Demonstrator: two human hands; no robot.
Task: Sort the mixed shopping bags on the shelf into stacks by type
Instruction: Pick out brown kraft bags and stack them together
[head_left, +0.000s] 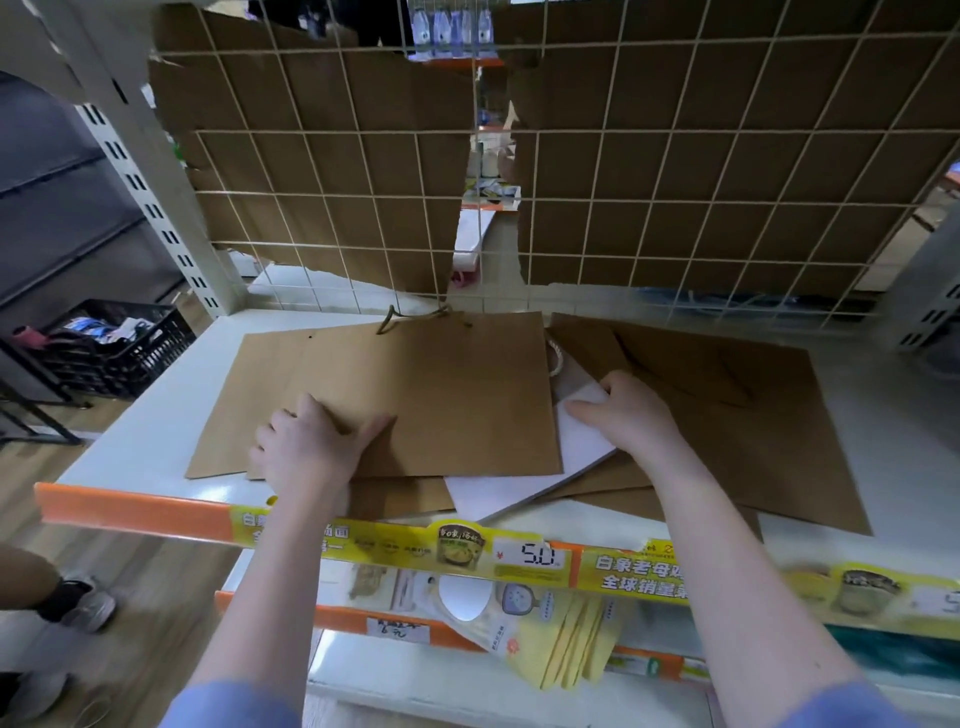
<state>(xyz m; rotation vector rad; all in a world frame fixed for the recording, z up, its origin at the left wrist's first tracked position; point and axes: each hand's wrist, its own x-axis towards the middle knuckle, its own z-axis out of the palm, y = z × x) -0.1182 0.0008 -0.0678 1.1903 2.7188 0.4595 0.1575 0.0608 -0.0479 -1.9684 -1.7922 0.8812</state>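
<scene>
Flat brown paper bags (447, 389) overlap a white bag (524, 478), seemingly beneath, on the shelf (156, 415).

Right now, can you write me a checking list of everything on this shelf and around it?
Surface: white metal shelf, orange price strip along its front.
Job's things: flat brown paper bags, left and right; white paper bag wedged between them.
Clutter: nothing seen.
Grippers: left hand flat on the left brown bag; right hand gripping the white bag.
Cables: nothing seen.
Surroundings: wire grid back panel; black plastic crate on the floor left.
</scene>
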